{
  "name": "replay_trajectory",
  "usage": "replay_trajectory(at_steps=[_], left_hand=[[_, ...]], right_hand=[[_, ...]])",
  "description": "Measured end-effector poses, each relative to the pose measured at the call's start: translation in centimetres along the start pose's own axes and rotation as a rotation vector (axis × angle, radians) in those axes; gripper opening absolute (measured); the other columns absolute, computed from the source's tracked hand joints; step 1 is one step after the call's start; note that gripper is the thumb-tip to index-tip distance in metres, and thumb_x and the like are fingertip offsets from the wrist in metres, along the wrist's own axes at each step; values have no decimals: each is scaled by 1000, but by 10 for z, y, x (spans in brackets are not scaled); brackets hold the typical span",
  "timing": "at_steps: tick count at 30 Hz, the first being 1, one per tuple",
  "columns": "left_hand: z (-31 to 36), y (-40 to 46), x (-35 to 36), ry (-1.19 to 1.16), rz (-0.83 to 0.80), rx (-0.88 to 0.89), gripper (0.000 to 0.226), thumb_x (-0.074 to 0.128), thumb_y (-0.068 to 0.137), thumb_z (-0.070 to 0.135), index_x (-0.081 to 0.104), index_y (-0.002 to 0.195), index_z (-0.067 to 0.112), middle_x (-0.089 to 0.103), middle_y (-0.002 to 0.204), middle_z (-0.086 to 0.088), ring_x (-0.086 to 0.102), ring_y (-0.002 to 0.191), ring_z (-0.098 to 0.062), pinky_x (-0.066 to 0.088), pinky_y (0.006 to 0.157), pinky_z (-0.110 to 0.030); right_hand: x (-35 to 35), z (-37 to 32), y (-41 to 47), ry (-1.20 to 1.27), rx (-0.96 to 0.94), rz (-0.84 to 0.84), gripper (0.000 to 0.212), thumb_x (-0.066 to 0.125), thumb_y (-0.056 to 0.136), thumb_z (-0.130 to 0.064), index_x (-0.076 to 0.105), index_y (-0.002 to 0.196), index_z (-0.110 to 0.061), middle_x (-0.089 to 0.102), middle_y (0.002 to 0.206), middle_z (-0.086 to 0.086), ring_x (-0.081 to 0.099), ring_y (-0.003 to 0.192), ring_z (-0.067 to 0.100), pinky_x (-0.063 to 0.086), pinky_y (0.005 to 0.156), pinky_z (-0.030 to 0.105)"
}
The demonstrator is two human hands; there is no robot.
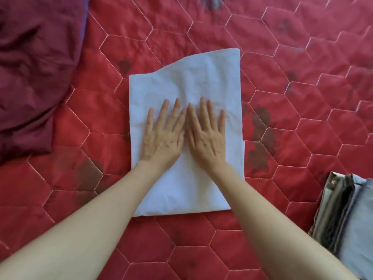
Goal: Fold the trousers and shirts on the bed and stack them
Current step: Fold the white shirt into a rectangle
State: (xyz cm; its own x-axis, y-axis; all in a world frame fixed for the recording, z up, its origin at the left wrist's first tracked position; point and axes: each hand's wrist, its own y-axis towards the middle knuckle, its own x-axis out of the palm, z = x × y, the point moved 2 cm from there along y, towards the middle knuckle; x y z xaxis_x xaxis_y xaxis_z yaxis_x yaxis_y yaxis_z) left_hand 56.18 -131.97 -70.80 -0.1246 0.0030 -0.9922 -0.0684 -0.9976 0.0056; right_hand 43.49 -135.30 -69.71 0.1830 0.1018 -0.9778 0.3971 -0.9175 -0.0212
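Here both hands, left and right, press flat on perhaps a folded shirt.

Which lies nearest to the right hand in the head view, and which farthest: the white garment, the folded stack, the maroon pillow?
1. white garment, under the right hand.
2. folded stack, lower right edge.
3. maroon pillow, far upper left.

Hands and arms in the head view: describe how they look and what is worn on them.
The left hand and right hand are bare: no gloves, and no rings or watch visible. Both forearms are uncovered as far as the bottom edge, with no sleeve in view. Nails look short and unpainted, though the picture is slightly soft.
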Motion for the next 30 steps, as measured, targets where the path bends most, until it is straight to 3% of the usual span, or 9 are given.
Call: replay_trajectory(at_steps=[4,9,12,15,18,20,22,26,30], left_hand=[[-24,31,6,-12,-48,-92,57,27,98,34,26,152,19,17,161,-6,14,148,-27,7,117,-53],[-42,22,2,-46,-55,-325,59,22,97,39,17,154,24,10,162,-9,8,149,-28,5,117,-54],[-37,22,0,-36,-49,-362,60,21,97,37,15,154,20,7,162,-11,7,149,-28,2,117,-53],[-33,39,1,-29,-15,-196,58,23,98,35,20,153,15,12,161,-9,8,149,-27,3,118,-52],[-31,70,3,-63,-16,-34,57,20,98,29,19,153,15,17,161,-4,13,149,-24,3,117,-53],[-38,85,7,-54,-51,-37,57,15,98,32,18,153,18,18,161,-3,13,148,-26,3,117,-55],[-48,93,9,-45,-69,-66,57,14,99,39,20,153,23,16,161,-5,12,148,-28,4,117,-54],[-59,95,4,-57,-71,-129,57,15,99,39,19,153,24,14,161,-9,10,148,-29,4,119,-51],[-73,84,-1,-116,-34,-310,53,23,101,34,22,153,25,12,162,-7,7,149,-25,2,118,-52]], right_hand=[[2,13,47,-128,-174,-95,53,30,101,-36,30,151,-17,24,159,7,18,148,25,10,120,49],[-3,51,46,-117,422,-55,55,24,102,-41,10,155,-30,8,163,3,5,150,20,1,118,53],[-3,44,42,-108,581,-4,56,25,103,-38,9,155,-25,4,162,10,2,150,23,0,118,53],[-6,23,63,-100,290,21,56,30,101,-36,18,154,-21,10,161,13,7,149,30,-2,116,58],[1,7,98,-183,-114,-125,55,17,101,-41,21,153,-25,14,161,8,6,150,26,-5,114,60],[1,19,120,-208,-148,-159,54,16,102,-43,18,154,-28,14,162,7,5,150,23,-6,115,54],[-2,40,134,-168,-32,-132,54,21,103,-45,16,154,-29,11,162,5,3,150,22,-5,117,45],[-14,86,125,-5,432,-81,54,21,103,-43,8,154,-32,3,163,-3,-1,150,17,-2,120,48],[-22,106,77,68,473,-76,51,20,105,-36,11,155,-27,1,163,-1,-5,150,15,-6,120,39]])
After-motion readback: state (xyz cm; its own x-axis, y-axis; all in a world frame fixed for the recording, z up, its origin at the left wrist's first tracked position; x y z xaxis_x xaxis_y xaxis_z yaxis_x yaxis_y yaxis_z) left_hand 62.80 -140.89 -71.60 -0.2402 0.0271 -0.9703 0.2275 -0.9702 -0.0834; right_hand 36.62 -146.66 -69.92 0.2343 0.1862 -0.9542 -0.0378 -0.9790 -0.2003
